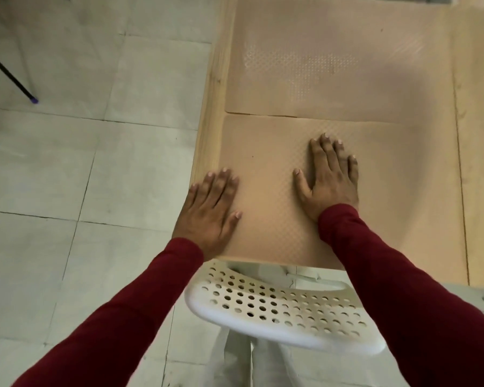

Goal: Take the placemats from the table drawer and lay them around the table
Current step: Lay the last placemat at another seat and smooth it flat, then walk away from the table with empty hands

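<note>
Two tan, dimpled placemats lie flat on the light wooden table (478, 135). The near placemat (266, 152) reaches the table's front edge; the far placemat (333, 51) lies just beyond it, their edges almost touching. My left hand (210, 210) rests flat, fingers apart, on the near mat's left edge and the table rim. Flat on the middle of the same mat lies my right hand (331, 177), fingers spread. Neither hand grips anything. No drawer is visible.
A white perforated plastic chair (277, 311) stands tucked against the table's front edge, below my arms. Pale floor tiles (95, 163) fill the left side. A thin black leg with a purple tip (32, 100) stands on the floor at upper left.
</note>
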